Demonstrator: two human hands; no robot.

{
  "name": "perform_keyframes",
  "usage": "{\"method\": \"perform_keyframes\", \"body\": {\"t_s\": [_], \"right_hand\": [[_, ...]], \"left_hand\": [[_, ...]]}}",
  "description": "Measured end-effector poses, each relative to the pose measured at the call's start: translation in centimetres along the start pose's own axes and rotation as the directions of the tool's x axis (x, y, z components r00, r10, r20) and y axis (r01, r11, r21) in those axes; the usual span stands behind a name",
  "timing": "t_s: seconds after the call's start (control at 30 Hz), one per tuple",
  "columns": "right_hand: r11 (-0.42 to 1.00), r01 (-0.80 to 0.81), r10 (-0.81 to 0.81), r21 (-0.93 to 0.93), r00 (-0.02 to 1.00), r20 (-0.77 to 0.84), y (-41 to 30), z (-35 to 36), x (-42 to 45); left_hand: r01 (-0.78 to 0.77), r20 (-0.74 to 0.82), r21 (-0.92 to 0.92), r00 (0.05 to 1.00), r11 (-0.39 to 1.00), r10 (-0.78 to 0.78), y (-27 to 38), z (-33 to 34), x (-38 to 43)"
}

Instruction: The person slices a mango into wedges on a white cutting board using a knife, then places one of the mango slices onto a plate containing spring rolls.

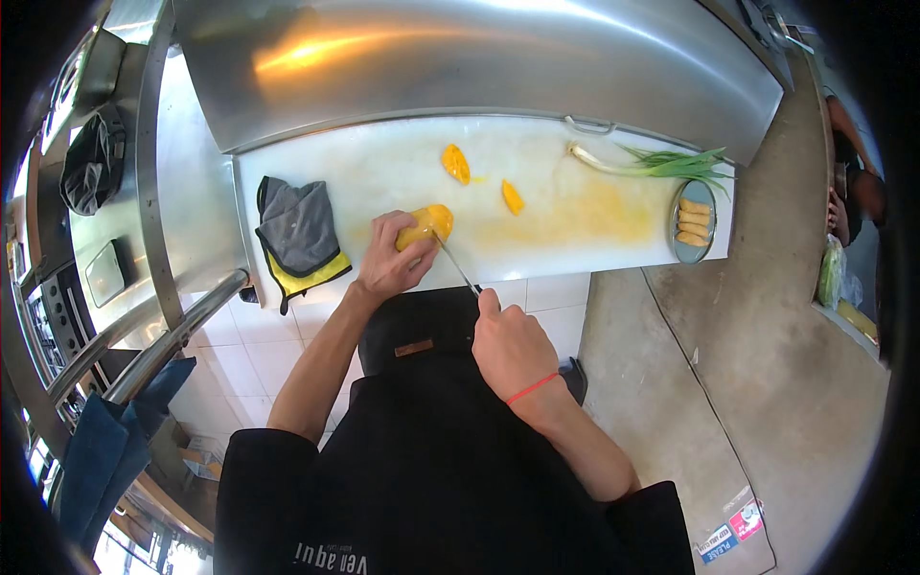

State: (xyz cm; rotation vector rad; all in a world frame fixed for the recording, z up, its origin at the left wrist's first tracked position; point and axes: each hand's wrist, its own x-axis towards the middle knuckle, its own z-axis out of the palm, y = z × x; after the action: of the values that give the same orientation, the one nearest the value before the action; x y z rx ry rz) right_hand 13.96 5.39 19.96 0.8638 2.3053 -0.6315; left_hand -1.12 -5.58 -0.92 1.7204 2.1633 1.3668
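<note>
On the long white cutting board [374, 165], my left hand [394, 257] grips a peeled yellow mango [435, 220]. My right hand [516, 345] is closed around the handle of a knife, whose narrow blade [458, 266] points up and left with its tip against the fruit. Behind the mango lies one orange-yellow cut piece [456, 164]; a smaller slice [512, 198] lies to its right. Yellow juice stains the board on the right. My fingers hide most of the knife handle.
A folded grey and yellow cloth [298, 226] lies at the board's left end. Spring onions [661, 167] and an oval plate [695, 254] of rolled pieces sit at the right end. A steel surface rises behind. At the far right is another person [852, 133]; a cable crosses the floor.
</note>
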Motion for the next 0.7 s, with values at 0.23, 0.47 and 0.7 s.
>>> {"method": "perform_keyframes", "body": {"t_s": [0.23, 0.47, 0.7], "right_hand": [[1.000, -0.015, 0.015, 0.024, 1.000, 0.000, 0.4, 1.1, 0.1], [1.000, 0.016, -0.015, 0.010, 0.993, -0.114, 1.9, 5.3, 0.2], [0.993, 0.090, -0.067, 0.076, 0.963, -0.262, 4.6, 10.9, 1.0]], "left_hand": [[0.033, 0.001, -0.055, 0.999, 0.998, -0.033, 0.1, -0.2, 0.1], [0.106, 0.010, -0.118, 0.994, 0.987, -0.105, 0.0, -0.1, 0.0], [0.140, 0.027, -0.125, 0.990, 0.982, -0.137, -0.3, 0.0, -0.2]]}}
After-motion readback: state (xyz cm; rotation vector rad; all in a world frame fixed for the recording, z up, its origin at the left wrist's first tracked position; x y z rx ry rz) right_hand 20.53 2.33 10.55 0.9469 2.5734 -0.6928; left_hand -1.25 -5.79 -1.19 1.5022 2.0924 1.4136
